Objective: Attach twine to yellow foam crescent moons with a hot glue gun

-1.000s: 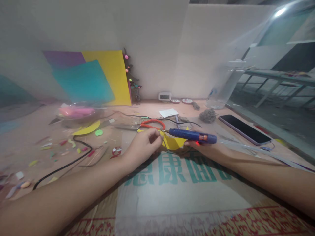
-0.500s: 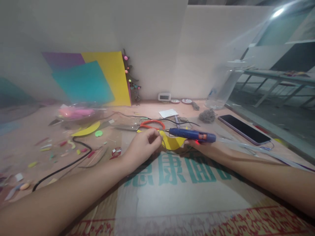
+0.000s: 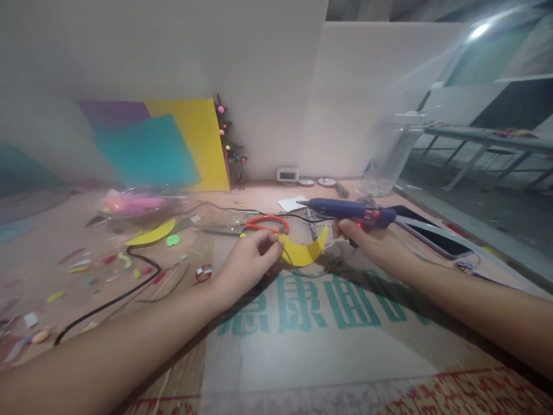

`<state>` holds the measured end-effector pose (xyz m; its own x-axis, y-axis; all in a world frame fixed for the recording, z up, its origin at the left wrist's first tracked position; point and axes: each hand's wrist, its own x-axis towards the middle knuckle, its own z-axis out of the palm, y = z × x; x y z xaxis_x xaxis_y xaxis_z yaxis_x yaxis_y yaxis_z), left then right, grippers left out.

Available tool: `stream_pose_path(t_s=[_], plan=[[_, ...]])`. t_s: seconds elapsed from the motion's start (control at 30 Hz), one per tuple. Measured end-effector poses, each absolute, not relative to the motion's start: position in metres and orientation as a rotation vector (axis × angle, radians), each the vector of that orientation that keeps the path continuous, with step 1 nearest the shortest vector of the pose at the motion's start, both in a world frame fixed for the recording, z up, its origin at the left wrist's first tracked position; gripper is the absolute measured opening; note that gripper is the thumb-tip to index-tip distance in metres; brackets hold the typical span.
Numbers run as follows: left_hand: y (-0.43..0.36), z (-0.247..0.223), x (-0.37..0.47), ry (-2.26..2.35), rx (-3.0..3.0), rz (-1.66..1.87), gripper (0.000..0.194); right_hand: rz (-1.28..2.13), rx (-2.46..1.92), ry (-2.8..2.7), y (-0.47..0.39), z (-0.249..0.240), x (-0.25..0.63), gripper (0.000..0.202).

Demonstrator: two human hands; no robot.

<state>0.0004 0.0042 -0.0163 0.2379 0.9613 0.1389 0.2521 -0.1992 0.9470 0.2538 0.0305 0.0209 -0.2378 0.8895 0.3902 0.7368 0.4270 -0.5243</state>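
My left hand (image 3: 254, 256) pinches the left end of a yellow paper crescent (image 3: 305, 253), whose curved body reaches to the right. A thin grey cord (image 3: 311, 275) runs below the crescent. My right hand (image 3: 360, 233) is wrapped round the handle of a blue hot glue gun (image 3: 345, 208), held above and to the right of the crescent. Its nozzle points left, and a red light glows near the grip. Just behind my left hand lie scissors (image 3: 268, 222) with orange handles. Another yellow paper piece (image 3: 153, 232) lies farther left.
Coloured scraps (image 3: 125, 259) and a black cable (image 3: 116, 297) cover the left side. A phone (image 3: 436, 233) lies at the right, near a clear plastic container (image 3: 389, 155). A small digital clock (image 3: 287, 174) stands by the wall, with coloured sheets (image 3: 147, 147) leaning to its left.
My right hand has lifted the glue gun up and to the right, away from the crescent, leaving more of the crescent in view. My left hand stays almost in place.
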Motion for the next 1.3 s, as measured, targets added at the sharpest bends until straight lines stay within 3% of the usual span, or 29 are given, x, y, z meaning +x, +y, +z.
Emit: stream_pose_path(t_s=[0.2,0.43,0.67,0.97,1.3], plan=[[0.006,-0.018,0.001,1.080,1.590,1.026,0.026,0.478,-1.212,-1.946,0.031,0.050,0.255,0.048],[0.007,-0.021,0.001,1.112,1.597,1.020,0.025,0.433,-1.603,-1.897,0.072,0.076,0.245,0.041],[0.007,-0.019,0.001,1.159,1.630,0.976,0.026,0.554,-1.489,-1.978,0.148,0.060,0.243,0.032],[0.006,-0.015,0.002,1.197,1.677,0.966,0.025,0.662,-1.456,-2.182,0.185,0.030,0.229,0.051],[0.007,-0.021,0.000,1.193,1.724,0.982,0.024,0.527,-1.539,-2.130,0.217,0.023,0.203,0.055]])
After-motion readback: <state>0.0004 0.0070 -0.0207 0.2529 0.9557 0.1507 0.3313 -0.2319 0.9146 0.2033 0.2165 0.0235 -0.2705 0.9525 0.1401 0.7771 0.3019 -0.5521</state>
